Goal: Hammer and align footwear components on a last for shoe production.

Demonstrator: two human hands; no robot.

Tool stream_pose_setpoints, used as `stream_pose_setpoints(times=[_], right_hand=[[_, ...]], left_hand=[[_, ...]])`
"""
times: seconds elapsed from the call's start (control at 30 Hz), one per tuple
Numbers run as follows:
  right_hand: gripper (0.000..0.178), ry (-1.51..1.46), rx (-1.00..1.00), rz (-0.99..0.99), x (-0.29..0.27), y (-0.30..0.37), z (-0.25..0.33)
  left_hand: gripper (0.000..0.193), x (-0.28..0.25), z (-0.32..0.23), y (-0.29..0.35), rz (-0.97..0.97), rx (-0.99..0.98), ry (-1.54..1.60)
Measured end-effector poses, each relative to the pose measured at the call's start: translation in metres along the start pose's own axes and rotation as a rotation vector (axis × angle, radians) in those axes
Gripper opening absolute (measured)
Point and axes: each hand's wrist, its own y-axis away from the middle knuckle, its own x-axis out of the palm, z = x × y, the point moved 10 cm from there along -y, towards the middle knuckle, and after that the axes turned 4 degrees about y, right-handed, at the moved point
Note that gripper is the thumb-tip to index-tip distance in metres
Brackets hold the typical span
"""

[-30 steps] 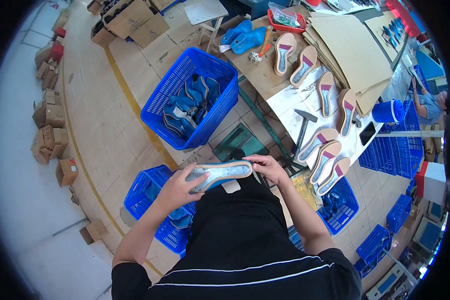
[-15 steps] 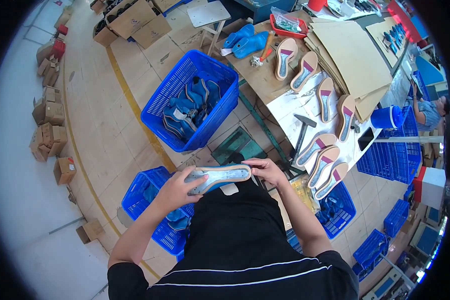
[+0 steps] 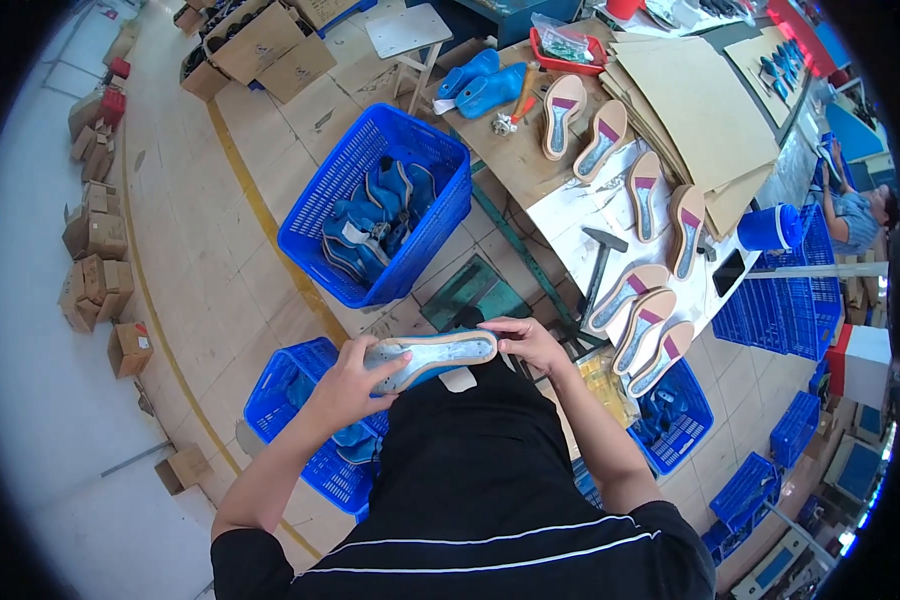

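Observation:
A blue shoe upper on its last (image 3: pixel 435 355) lies bottom up across my lap, its underside grey and white inside a tan rim. My left hand (image 3: pixel 355 382) grips its left end, with the thumb laid on the underside. Around the right end close the fingers of my right hand (image 3: pixel 526 343). To the right, on the workbench, lie several tan shoe soles (image 3: pixel 645 195) with grey and maroon insides. A hammer (image 3: pixel 600 268) rests on the white sheet close to them.
A large blue crate (image 3: pixel 305 245) of blue shoe uppers stands ahead; more blue crates (image 3: pixel 260 400) flank me. The bench also carries cardboard sheets (image 3: pixel 705 115), a blue bucket (image 3: pixel 770 232), a phone (image 3: pixel 729 274) and a red tray (image 3: pixel 580 68). Another person (image 3: pixel 850 220) works at far right.
Both hands keep their hold on the shoe, which has hardly moved. The whole view has shifted very slightly.

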Motion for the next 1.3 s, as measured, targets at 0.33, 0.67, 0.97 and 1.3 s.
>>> stream_pose_setpoints(times=[0.33,0.67,0.97,1.3], right_hand=[[0.048,-0.016,-0.016,-0.008,-0.002,0.000,-0.003],[0.049,-0.047,-0.051,0.008,-0.001,0.002,-0.001],[0.068,0.487,-0.212,-0.018,0.024,0.010,0.053],[0.033,0.477,-0.149,-1.013,-0.128,0.034,0.035]], left_hand=[[0.072,0.003,0.002,0.000,-0.033,0.010,-0.006],[0.070,0.003,-0.002,0.001,-0.061,0.022,-0.001],[0.071,0.002,-0.005,0.002,-0.095,0.046,-0.021],[0.071,0.006,0.001,0.012,-0.073,-0.019,-0.023]])
